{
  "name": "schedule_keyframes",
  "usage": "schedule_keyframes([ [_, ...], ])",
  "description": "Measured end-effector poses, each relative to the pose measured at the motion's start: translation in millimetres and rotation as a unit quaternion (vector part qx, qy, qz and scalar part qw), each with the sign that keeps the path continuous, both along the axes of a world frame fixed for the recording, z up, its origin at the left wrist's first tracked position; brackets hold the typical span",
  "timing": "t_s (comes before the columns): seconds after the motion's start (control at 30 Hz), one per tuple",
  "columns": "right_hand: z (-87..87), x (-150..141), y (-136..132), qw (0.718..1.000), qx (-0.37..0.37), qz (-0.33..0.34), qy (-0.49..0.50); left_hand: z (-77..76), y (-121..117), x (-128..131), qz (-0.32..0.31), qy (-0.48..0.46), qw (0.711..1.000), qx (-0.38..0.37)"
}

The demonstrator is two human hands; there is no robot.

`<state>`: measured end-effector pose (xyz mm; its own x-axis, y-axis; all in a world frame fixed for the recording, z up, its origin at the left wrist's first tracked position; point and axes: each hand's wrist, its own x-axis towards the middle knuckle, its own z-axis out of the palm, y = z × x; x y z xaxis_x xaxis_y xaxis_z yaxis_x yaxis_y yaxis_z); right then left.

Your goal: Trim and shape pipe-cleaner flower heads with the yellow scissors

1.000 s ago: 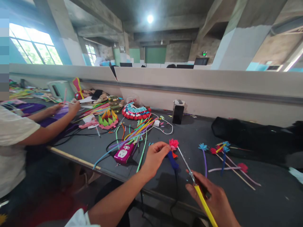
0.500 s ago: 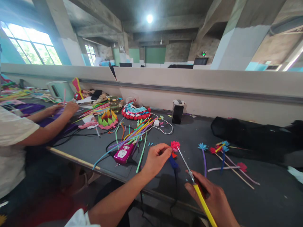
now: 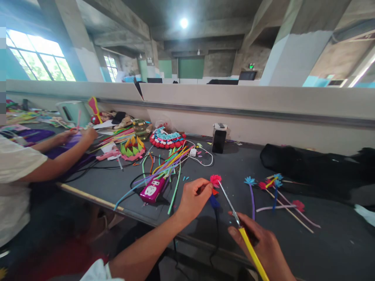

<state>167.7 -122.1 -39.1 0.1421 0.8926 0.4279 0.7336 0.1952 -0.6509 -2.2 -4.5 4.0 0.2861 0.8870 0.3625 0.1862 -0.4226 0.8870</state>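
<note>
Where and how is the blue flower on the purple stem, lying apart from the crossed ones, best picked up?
Pinch the purple stem midway, from above, fingertips on its left and right sides. It is slim and runs toward the wearer, while the blue flower head fans into petals that would probably bend. The stem's near end lies close to the right hand.

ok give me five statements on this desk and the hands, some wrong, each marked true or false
1. The left hand holds a pink flower. True.
2. The right hand is empty. False: the right hand holds a yellow-handled tool.
3. A blue flower on a purple stem lies on the desk. True.
4. The phone lies flat. False: the phone stands upright.
5. The power strip is yellow. False: the power strip is purple.
</note>
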Motion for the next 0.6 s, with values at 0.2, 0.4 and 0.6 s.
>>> schedule_keyframes([
  [0.2, 4.1, -8.6, -4.6, 0.977, -0.095, 0.010, 0.193, 0.5, -0.2, -0.4, -0.013, -0.012, 1.000, -0.014],
  [0.4, 5.1, -15.3, -13.4, 0.868, -0.219, 0.135, 0.425, -0.7, 0.7, -1.9, -0.029, -0.040, 0.998, -0.047],
  [0.6, 11.2, -18.1, -13.6, 0.851, -0.227, 0.122, 0.458, -2.3, 1.9, -2.0, -0.040, -0.060, 0.995, -0.065],
])
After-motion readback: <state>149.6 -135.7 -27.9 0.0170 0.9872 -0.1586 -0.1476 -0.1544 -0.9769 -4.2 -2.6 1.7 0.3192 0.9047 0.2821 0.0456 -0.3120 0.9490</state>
